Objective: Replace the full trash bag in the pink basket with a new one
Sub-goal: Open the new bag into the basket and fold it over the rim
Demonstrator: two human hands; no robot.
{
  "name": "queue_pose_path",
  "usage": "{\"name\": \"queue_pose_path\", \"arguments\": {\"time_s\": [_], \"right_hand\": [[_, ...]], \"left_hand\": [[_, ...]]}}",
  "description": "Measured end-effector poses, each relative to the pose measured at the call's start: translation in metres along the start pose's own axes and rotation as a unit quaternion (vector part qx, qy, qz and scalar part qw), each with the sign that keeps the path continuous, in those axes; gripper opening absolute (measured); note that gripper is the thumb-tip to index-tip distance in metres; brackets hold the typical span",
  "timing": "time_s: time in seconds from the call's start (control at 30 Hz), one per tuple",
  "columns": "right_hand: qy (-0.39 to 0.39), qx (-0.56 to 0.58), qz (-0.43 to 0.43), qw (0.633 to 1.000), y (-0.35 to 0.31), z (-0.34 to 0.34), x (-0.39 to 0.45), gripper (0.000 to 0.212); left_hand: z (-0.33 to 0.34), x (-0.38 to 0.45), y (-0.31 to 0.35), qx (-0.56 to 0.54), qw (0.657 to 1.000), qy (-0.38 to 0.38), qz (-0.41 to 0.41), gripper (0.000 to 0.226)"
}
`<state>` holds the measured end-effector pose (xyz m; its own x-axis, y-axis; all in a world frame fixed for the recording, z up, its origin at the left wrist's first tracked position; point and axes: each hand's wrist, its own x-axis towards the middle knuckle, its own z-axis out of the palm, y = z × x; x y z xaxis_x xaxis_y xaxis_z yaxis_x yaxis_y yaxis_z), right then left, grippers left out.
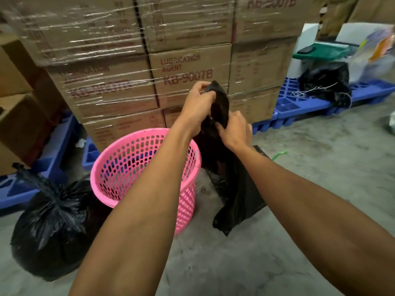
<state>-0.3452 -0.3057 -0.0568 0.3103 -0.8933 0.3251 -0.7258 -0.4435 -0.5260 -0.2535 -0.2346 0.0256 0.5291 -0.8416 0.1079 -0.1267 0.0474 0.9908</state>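
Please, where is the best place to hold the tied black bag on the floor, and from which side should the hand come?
Probably grip the full bag at its twisted neck, just below the knot, coming from above. The plastic gathers there into one narrow upright bunch that a hand can close around, while the body below is wide and bulging. The basket stands close on its right, so the top is the freest approach.
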Motion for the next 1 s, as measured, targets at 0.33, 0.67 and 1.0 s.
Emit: {"name": "queue_pose_path", "arguments": {"time_s": [0.33,0.67,1.0], "right_hand": [[0.002,0.229,0.312,0.922,0.001,0.029,-0.003,0.034],[-0.23,0.265,-0.044,0.935,-0.106,0.008,0.029,0.042],[-0.162,0.069,-0.014,0.984,-0.125,0.062,0.025,0.045]], "left_hand": [[-0.06,0.024,-0.011,0.235,0.967,0.059,0.084,0.073],[-0.126,0.021,-0.038,0.425,0.893,0.149,0.016,0.041],[-0.191,0.0,-0.015,0.455,0.835,0.308,0.034,0.029]]}}
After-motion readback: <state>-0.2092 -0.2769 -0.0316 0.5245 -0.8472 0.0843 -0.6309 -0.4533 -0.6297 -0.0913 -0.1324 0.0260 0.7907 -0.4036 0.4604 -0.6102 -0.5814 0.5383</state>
